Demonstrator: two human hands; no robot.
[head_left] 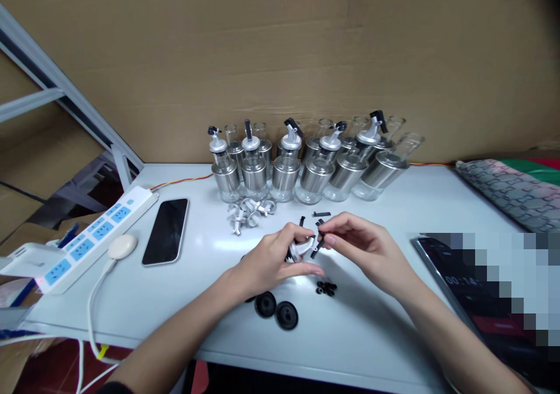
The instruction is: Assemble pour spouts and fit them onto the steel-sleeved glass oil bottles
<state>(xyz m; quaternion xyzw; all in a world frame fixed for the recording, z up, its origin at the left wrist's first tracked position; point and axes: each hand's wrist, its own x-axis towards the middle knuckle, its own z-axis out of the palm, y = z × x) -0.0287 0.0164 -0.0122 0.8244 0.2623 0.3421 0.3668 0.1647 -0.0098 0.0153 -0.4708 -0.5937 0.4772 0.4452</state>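
Note:
My left hand [273, 258] is closed round a silver pourer spout [301, 248] above the middle of the white table [385, 330]. My right hand [356, 242] pinches a small black lever piece [318, 243] against that spout. Just below the hands lie two black rubber stoppers [276, 309] and a little heap of small black rings [326, 289]. Two loose black lever pieces [321, 213] lie beyond the hands. A cluster of silver spout parts [249, 212] sits further back left.
Several glass and steel dispenser bottles [306, 166] stand in a row against the cardboard wall. A black phone [167, 230], a white power strip [94, 236] with a white plug [122, 246] lie left. A tablet [494, 300] and patterned cloth [511, 189] are on the right.

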